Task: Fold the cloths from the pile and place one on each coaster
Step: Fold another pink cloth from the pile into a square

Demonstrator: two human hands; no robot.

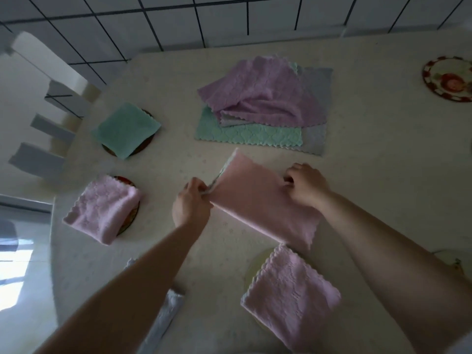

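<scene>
A pink cloth (258,200), folded into a long strip, lies slantwise on the table's middle. My left hand (190,204) pinches its left end. My right hand (306,186) grips its upper right edge. Behind it lies the pile (263,108): a purple cloth on top of green and grey ones. A folded green cloth (126,129) covers a coaster at the left. A folded pink cloth (102,208) sits on a coaster (132,213) below it. Another folded pink cloth (291,295) lies on a pale coaster (251,267) near me. A bare patterned coaster (447,79) sits at the far right.
The table (370,154) has a pale cover and stands against a white tiled wall (178,26). A chair back (48,103) stands off the left edge. A grey cloth (163,320) lies under my left forearm at the near edge.
</scene>
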